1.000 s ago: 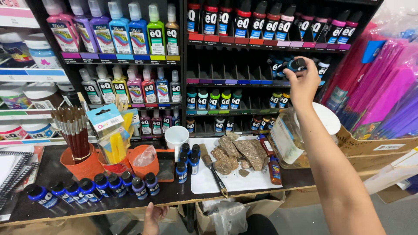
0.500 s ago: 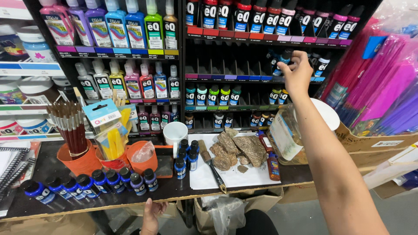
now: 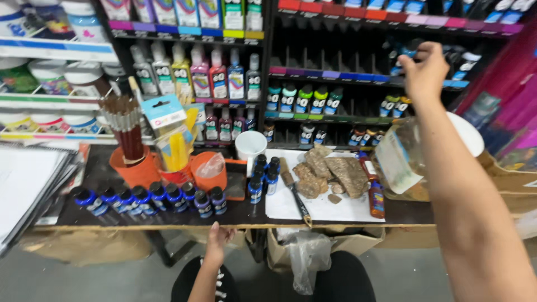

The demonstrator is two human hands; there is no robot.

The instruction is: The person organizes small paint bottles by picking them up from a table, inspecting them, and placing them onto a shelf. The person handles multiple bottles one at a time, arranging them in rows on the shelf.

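While the right hand (image 3: 426, 71) reaches up to the dark slotted rack (image 3: 358, 67), its fingers curl loosely at a shelf slot beside a few blue-capped paint tubes (image 3: 404, 51); whether it grips one I cannot tell, since the hand hides the spot. Its forearm crosses in front of a clear plastic jar (image 3: 400, 162) and a white round lid (image 3: 469, 134) at the right end of the bench (image 3: 168, 215). The left hand (image 3: 217, 237) rests low at the bench's front edge, fingers bent against the rim, holding nothing. Just above it stands a row of small blue-capped bottles (image 3: 148, 200), and a second cluster of the same bottles (image 3: 263, 174) sits nearer the middle. Behind the row are orange pots, one holding brushes (image 3: 124, 126). A white cup (image 3: 250, 144) stands beside a white sheet (image 3: 324, 204) bearing rough brown lumps (image 3: 327, 170) and a dark-handled brush (image 3: 296, 196). Notebooks (image 3: 28, 184) lie at far left.
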